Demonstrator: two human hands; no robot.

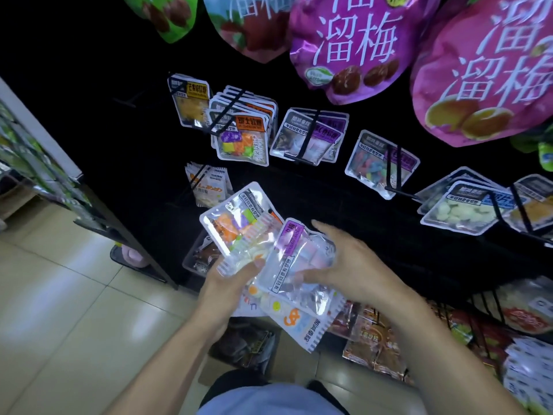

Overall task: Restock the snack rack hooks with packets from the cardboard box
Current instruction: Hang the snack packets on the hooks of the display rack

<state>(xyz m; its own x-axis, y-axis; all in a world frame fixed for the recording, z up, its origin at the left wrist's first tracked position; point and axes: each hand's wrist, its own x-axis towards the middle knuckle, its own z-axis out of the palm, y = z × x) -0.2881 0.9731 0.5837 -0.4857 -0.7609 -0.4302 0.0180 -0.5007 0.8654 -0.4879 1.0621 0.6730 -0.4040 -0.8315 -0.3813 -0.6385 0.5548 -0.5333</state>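
Observation:
My left hand [230, 280] grips a fanned stack of clear candy packets from below; the top one [239, 218] shows orange, green and purple sweets. With thumb underneath and fingers over the far edge, my right hand [344, 265] holds a purple-labelled packet [294, 253]. More packets [302, 320] hang below both hands. On the black rack, hooks carry matching packets: an orange-labelled bunch [242, 127], a purple-labelled pair [311, 136] and a single one [380, 163]. The cardboard box [215, 369] lies on the floor under my arms, mostly hidden.
Large purple and green plum bags [353, 40] hang overhead. More hooked packets [466, 205] sit at the right, red snack packs [374, 339] lower down. A second shelf unit [45, 163] stands to the left over the tiled floor [59, 310].

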